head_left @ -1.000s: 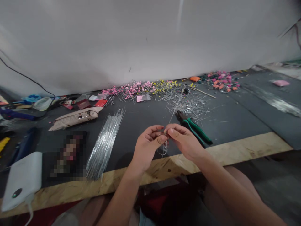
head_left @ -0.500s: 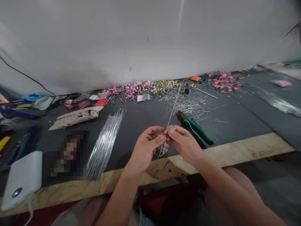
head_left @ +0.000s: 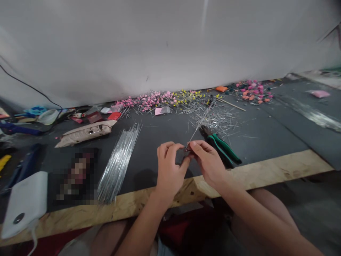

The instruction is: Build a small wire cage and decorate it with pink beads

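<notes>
Both my hands meet above the front part of the dark table. My right hand (head_left: 209, 160) pinches a thin wire (head_left: 194, 132) between thumb and forefinger; the wire slants up and away from me. My left hand (head_left: 172, 167) is curled beside it, forefinger and thumb bent around a small twisted wire piece (head_left: 187, 148) at the wire's lower end. My fingers cover most of that piece. Green-handled pliers (head_left: 223, 145) lie just right of my right hand. To the left of my left hand lies a bundle of straight silvery wires (head_left: 119, 163).
Pink flower heads (head_left: 153, 100), yellow ones (head_left: 190, 95) and loose wires (head_left: 217, 119) lie along the wall. A beige packet (head_left: 86, 133) and a white power bank (head_left: 25, 204) are at the left. The wooden table edge (head_left: 279, 165) runs in front.
My left hand has turned, with its fingers raised and its thumb lower. The looped wire that hung below my fingers no longer shows there. My right hand has barely moved.
</notes>
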Motion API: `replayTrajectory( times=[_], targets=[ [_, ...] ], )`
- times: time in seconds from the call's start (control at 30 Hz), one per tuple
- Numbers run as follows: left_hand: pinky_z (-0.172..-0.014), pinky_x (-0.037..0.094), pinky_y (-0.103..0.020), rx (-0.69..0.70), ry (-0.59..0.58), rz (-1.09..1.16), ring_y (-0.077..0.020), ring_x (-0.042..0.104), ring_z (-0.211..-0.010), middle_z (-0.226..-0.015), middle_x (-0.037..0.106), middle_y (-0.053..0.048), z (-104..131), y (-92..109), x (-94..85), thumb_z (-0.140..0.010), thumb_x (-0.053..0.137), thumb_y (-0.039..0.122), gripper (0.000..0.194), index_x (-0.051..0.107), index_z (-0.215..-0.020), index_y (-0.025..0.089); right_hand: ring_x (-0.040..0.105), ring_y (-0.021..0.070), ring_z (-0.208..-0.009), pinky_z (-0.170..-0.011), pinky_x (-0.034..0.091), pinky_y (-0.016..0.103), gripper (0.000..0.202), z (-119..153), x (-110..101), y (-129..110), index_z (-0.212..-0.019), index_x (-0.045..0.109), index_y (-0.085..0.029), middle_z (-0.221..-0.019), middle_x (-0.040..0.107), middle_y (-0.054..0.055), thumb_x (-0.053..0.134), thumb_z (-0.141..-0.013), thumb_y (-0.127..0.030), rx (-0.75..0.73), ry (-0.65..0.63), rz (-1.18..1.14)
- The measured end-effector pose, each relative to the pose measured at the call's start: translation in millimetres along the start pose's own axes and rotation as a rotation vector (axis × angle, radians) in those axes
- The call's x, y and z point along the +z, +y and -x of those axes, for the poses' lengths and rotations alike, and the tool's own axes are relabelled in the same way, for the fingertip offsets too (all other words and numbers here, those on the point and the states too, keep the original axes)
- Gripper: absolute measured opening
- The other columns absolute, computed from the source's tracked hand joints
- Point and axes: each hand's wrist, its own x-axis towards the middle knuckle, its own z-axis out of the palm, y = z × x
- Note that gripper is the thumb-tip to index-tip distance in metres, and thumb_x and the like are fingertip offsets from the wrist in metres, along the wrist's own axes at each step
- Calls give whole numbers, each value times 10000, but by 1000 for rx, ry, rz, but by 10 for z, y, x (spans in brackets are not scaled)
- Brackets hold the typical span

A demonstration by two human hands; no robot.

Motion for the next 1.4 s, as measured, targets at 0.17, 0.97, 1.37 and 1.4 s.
replayTrajectory(
  times=[0.17,0.97,1.37,1.4],
  targets=[
    [-850,407,-377,56,-20,-52,-211,485,-979,-995,526,-62,0,-17,7,-803,558,194,167,530,-964,228,508,114,-660,-651,423,253,112,21,28,-6,-690,650,-215,-689,590,-15,674,-719,-320,10,-24,-56],
    [-789,453,-276,90,-23,67,-142,565,-891,-957,617,-33,34,-20,-37,-856,490,164,189,581,-1016,210,540,99,-804,-785,421,230,78,100,11,-117,-822,671,-236,-833,621,-23,655,-747,-249,77,-143,-38],
    [-686,440,-220,-448,-242,726,-97,566,-697,-736,610,17,32,59,-104,-839,543,290,134,645,-849,203,538,88,-731,-717,448,223,109,150,-90,-173,-885,663,-270,-790,603,-27,602,-805,-227,47,-288,18],
    [-676,439,-220,-492,-263,799,-97,561,-684,-721,610,16,32,60,-114,-830,556,294,133,647,-840,197,538,86,-721,-704,451,221,116,157,-95,-179,-893,662,-273,-784,599,-27,594,-813,-223,52,-308,7]
  ],
)
